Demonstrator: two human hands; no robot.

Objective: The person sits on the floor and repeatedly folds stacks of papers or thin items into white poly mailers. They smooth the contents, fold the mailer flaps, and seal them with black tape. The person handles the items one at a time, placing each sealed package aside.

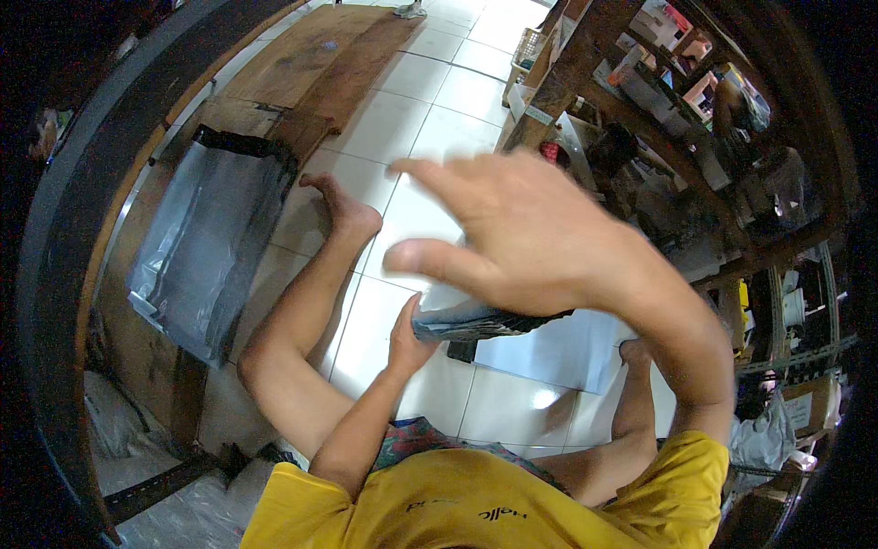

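Observation:
My left hand (pixel 410 339) grips the near-left end of a thin, dark-edged stack of what look like plastic bags (pixel 457 325). The stack's far side is hidden under my right hand (pixel 512 224), raised above it close to the camera. That hand is slightly blurred, thumb and index finger stretched apart, with nothing between them. Below the stack, a flat pale blue-grey plastic sheet (pixel 549 357) lies on the floor between my legs. A small black piece (pixel 462 350) shows at its left edge.
On the left, a grey plastic bag pile (pixel 201 247) with a black band rests on a wooden board (pixel 311 69). White floor tiles (pixel 430 119) run ahead. Wooden shelving (pixel 658 110) with assorted goods stands on the right. Clear plastic wrapping (pixel 174 503) lies at the lower left.

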